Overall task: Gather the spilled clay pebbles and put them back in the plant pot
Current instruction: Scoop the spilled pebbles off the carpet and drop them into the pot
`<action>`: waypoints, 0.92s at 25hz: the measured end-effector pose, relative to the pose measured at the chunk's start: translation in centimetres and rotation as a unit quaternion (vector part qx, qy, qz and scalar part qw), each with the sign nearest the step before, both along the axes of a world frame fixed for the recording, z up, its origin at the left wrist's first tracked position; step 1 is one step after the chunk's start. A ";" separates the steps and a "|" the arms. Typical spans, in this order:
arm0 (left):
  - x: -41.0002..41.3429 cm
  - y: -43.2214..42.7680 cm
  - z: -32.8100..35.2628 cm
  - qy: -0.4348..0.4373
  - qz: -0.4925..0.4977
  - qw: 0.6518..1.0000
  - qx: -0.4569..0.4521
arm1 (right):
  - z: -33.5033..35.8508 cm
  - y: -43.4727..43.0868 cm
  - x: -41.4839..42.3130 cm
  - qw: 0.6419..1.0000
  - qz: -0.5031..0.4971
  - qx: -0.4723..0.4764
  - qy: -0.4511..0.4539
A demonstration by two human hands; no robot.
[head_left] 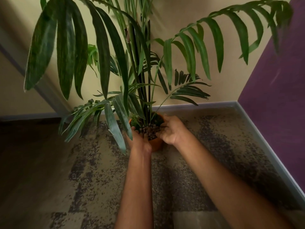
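Note:
An orange plant pot (156,144) stands on the carpet near the room's corner, with a tall palm (142,66) growing from it. Brown clay pebbles (149,130) lie heaped on top of the pot's soil. My left hand (139,140) rests at the pot's near left rim, partly hidden behind a drooping leaf, fingers curled toward the pebbles. At the right rim, my right hand (171,129) has its fingers bent over the pebbles. Whether either hand holds pebbles is hidden. I see no loose pebbles on the mottled carpet.
Long palm fronds (113,124) droop low around the pot, on the left above all. A grey skirting board (257,129) runs along the beige wall and the purple wall (277,83) at right. Patterned beige and dark carpet (189,179) spreads in front.

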State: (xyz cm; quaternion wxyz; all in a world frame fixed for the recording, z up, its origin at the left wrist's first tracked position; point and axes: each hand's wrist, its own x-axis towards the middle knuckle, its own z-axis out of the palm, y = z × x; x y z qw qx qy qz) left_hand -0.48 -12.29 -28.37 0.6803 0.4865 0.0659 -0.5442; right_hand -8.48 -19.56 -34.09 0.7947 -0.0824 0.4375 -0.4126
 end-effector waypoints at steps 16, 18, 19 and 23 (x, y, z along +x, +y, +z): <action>-6.2 -2.4 -11.2 -0.142 -0.056 0.988 0.002 | -5.3 -1.2 -6.2 0.981 -0.067 -0.061 0.171; -7.3 -2.9 -13.2 -0.140 -0.098 0.985 0.028 | -7.5 -1.0 -8.1 0.973 -0.077 -0.046 0.211; -7.8 -3.4 -14.3 -0.142 -0.121 0.982 0.038 | -8.5 -0.9 -9.3 0.970 -0.078 -0.034 0.227; -10.4 -5.7 -17.9 -0.148 -0.190 0.967 0.078 | -11.9 -0.6 -13.8 0.950 -0.064 -0.014 0.304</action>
